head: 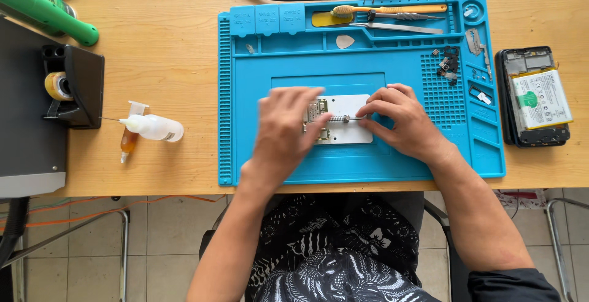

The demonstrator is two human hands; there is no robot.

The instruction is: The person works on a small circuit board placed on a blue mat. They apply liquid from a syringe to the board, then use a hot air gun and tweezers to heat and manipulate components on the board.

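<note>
A white holder (343, 120) with a small circuit board (318, 114) clamped in it is seen at the middle of the blue mat (362, 69), between the two hands. Its left end is covered and pressed by the left hand (283, 131), fingers loosely spread, while its right edge and spring rod (339, 118) are pinched by the right hand (402, 120).

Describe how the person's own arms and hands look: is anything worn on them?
Both hands are bare: the left hand and the right hand show no gloves, rings or watch. The forearms are uncovered too. Only at the bottom right edge a dark sleeve appears, pushed up the right arm.
</note>
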